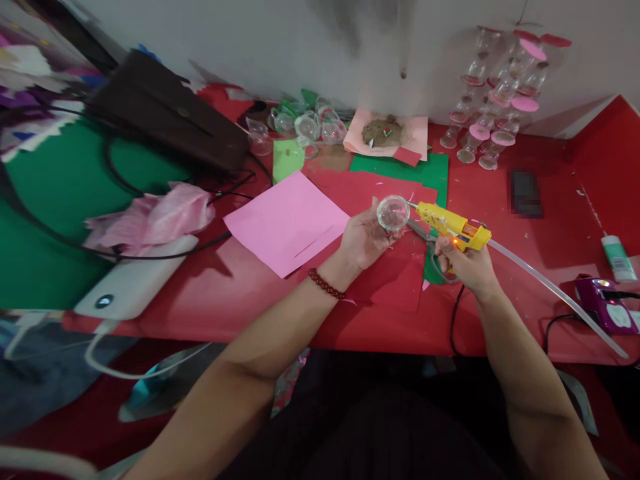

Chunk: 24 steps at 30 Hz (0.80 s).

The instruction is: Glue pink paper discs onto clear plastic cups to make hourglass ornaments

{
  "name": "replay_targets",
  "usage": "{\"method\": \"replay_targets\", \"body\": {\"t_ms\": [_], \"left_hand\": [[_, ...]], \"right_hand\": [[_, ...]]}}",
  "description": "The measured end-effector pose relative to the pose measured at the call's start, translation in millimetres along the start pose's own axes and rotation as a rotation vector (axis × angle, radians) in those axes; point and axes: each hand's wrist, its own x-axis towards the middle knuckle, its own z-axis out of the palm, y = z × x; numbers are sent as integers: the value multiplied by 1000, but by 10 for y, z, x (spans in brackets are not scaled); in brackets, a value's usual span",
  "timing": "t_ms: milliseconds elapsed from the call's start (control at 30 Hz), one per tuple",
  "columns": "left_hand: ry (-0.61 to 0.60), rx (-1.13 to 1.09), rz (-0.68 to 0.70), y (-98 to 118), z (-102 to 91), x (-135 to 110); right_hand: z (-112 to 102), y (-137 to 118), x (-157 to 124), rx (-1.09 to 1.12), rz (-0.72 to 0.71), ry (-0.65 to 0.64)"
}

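Observation:
My left hand (364,238) is closed around a small clear plastic cup (393,212), with the cup's round rim turned towards me. My right hand (463,262) grips a yellow hot glue gun (453,226). The gun's nozzle points left and touches the cup's rim. A long clear glue stick (555,290) runs out of the gun's back towards the right. Scissors (431,248) with a green handle lie on the red paper just under the gun. A red bead bracelet (326,284) sits on my left wrist.
A pink paper sheet (286,221) lies left of my hands on the red table (500,193). Clear cups (306,125) stand at the back, more with pink lids (493,93) stacked at the right. A dark bag (165,110), cables, crumpled pink plastic (155,217), white power bank (131,283), glue tube (619,258) and purple device (606,303) surround the area.

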Motion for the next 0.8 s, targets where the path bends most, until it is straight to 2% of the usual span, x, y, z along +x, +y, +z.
{"method": "replay_targets", "body": {"t_ms": [500,800], "left_hand": [[41,-24,20,72,31,-31],[23,-12,32,84,19,-33]], "right_hand": [[-6,26,17,-45,20,5],[2,2,11,-34,21,-11]]}}
